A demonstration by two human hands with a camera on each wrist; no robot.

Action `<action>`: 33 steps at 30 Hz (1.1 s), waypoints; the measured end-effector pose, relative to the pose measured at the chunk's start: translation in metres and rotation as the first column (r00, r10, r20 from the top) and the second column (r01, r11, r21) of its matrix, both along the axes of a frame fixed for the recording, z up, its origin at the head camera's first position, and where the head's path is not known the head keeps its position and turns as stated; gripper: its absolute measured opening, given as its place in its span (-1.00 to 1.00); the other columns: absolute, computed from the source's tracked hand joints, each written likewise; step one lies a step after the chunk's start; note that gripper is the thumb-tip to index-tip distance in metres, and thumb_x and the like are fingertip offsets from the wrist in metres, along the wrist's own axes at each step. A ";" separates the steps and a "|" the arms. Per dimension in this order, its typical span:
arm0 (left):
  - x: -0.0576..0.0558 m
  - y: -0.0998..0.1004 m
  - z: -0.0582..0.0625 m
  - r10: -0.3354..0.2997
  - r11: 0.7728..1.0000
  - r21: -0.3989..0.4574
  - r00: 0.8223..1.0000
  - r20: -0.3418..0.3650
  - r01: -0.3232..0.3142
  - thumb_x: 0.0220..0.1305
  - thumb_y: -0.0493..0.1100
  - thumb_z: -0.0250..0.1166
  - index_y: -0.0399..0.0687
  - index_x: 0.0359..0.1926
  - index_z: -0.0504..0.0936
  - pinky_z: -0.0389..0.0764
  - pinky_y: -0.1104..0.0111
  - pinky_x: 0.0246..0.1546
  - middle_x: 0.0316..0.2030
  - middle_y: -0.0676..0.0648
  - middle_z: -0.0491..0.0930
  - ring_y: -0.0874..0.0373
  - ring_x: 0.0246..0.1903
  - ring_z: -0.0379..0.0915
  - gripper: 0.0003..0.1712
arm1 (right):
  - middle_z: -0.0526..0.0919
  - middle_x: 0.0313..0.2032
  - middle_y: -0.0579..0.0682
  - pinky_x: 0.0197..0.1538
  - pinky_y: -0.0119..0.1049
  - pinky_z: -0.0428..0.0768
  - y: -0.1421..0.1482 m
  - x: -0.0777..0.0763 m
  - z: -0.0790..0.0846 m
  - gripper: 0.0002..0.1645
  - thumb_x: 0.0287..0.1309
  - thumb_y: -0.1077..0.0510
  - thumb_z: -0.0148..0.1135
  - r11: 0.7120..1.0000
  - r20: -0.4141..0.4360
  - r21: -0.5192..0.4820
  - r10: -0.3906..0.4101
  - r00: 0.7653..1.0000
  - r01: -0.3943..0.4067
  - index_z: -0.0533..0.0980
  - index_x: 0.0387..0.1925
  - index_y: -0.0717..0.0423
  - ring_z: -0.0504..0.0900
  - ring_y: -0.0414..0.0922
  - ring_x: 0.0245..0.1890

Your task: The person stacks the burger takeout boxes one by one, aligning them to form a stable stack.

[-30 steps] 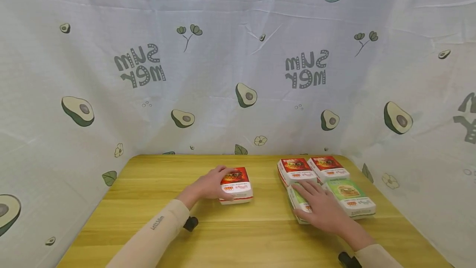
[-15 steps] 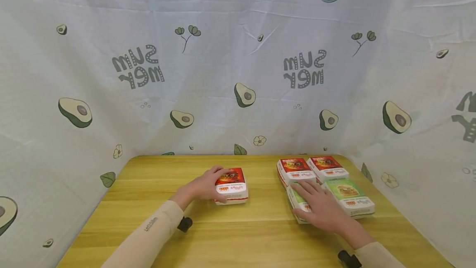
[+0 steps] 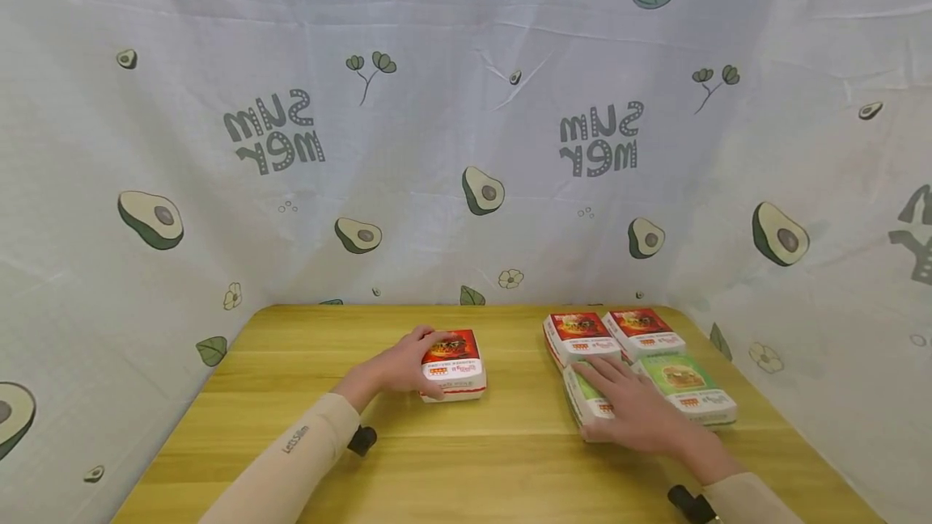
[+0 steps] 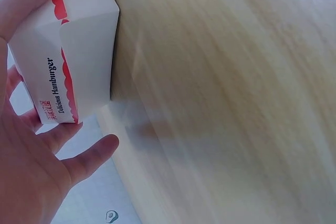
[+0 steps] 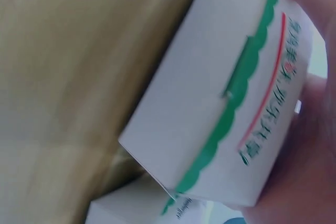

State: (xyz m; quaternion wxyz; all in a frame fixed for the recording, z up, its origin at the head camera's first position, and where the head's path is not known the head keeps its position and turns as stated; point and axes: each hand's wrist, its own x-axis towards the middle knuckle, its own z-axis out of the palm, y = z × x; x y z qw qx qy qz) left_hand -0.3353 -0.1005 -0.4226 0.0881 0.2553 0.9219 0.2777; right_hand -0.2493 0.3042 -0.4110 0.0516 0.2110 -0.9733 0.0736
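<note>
My left hand (image 3: 399,364) holds a red-topped hamburger box (image 3: 455,366) from its left side, thumb at the front and fingers over the far part. In the left wrist view this white box (image 4: 89,51) shows a red scalloped band, with the little finger sticking out free. My right hand (image 3: 633,407) lies across the top of a green hamburger box (image 3: 582,399), its thumb down at the front edge. The right wrist view shows this box (image 5: 210,98) with its green scalloped band, gripped from the right. Much of its lid is hidden under the hand.
Two red boxes, one left (image 3: 580,336) and one right (image 3: 642,331), stand behind the right hand. Another green box (image 3: 688,386) sits just right of that hand. The wooden table (image 3: 466,475) ends at a white avocado-print cloth (image 3: 408,144) hanging behind and at the sides.
My left hand has slid the red box slightly left, then held it still. My right thumb has shifted down toward the front edge of the green box.
</note>
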 end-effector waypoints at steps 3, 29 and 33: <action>0.001 0.000 0.001 0.003 1.000 0.003 1.000 0.005 -0.003 -0.06 0.18 0.59 0.40 0.50 0.21 0.38 -0.12 0.23 0.49 -0.11 0.08 -0.13 0.33 0.20 0.12 | 0.20 0.51 0.08 0.18 0.62 0.13 0.003 0.001 0.007 0.23 -0.13 -0.50 0.41 1.000 0.070 -0.006 0.025 0.997 -0.024 0.19 0.53 -0.20 0.10 0.34 0.48; 0.002 0.000 -0.001 0.015 0.999 0.042 0.999 0.036 -0.016 -0.06 0.16 0.59 0.45 0.49 0.20 0.38 -0.12 0.21 0.48 -0.11 0.04 -0.12 0.31 0.20 0.11 | 0.22 0.50 0.04 0.17 0.55 0.25 0.007 0.000 0.017 0.19 -0.19 -0.29 0.60 0.996 0.071 0.043 0.080 0.994 -0.084 0.24 0.50 -0.31 0.12 0.32 0.47; 0.002 0.001 -0.001 0.029 0.999 0.042 0.998 0.047 -0.031 -0.06 0.16 0.59 0.50 0.48 0.20 0.38 -0.13 0.21 0.48 -0.12 0.02 -0.13 0.30 0.21 0.10 | 0.22 0.51 0.03 0.15 0.56 0.25 0.006 0.000 0.017 0.18 -0.18 -0.31 0.58 0.995 0.076 0.043 0.082 0.994 -0.085 0.24 0.50 -0.33 0.13 0.32 0.47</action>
